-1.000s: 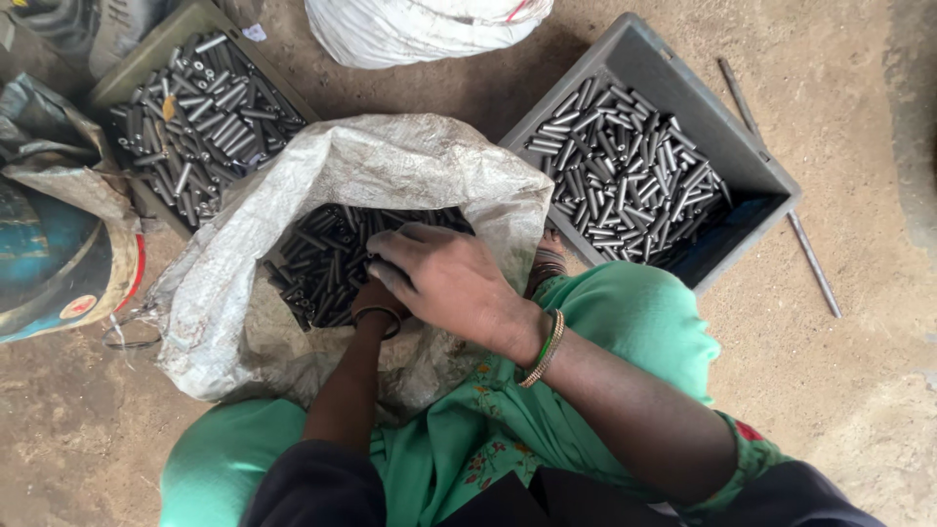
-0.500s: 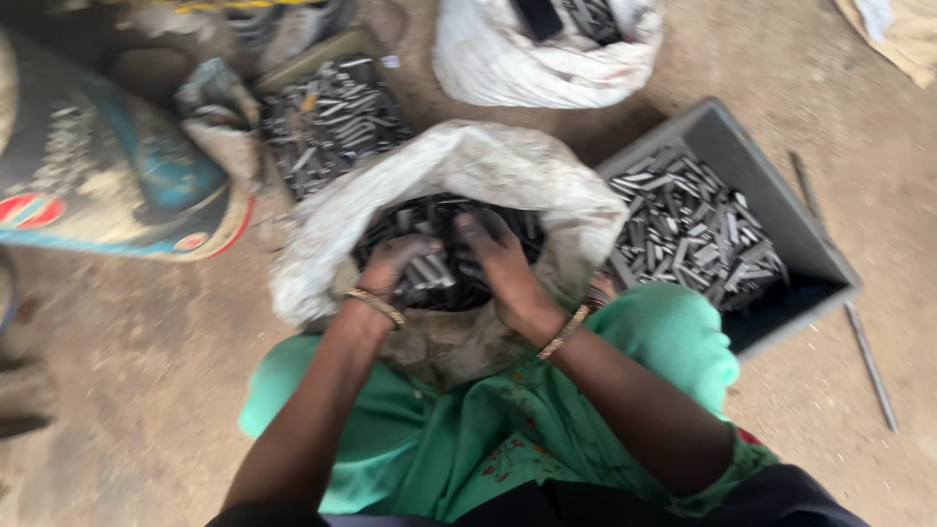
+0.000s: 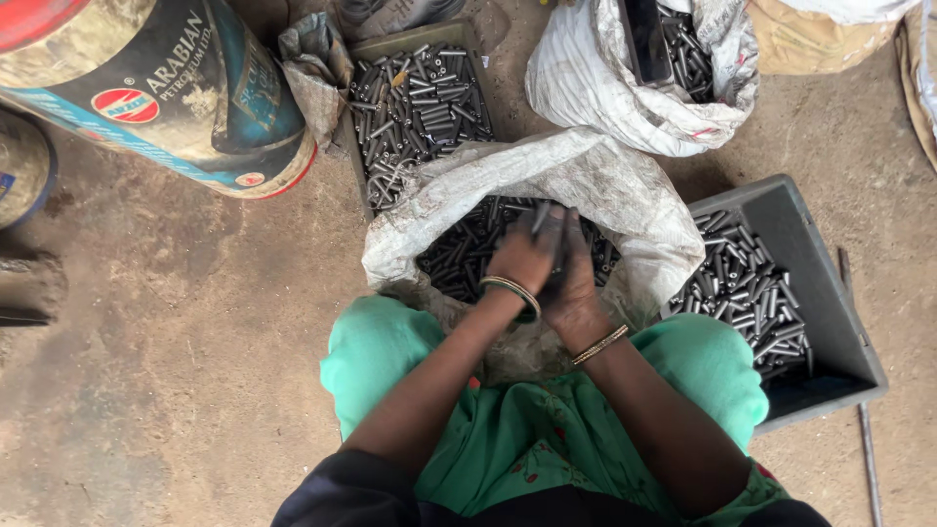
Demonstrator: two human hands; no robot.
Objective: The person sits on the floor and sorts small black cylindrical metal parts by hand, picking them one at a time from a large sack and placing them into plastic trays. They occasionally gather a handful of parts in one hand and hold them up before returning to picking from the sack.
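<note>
A handful of short dark metal pins (image 3: pixel 540 217) is cupped between the left hand (image 3: pixel 520 259) and the right hand (image 3: pixel 574 276), pressed together just above the open white woven sack (image 3: pixel 625 195), which is filled with the same pins. Right of the sack a grey plastic crate (image 3: pixel 825 283) is seen. Pins could be spilled onto the concrete floor (image 3: pixel 176 371) if the cupped palms were parted.
</note>
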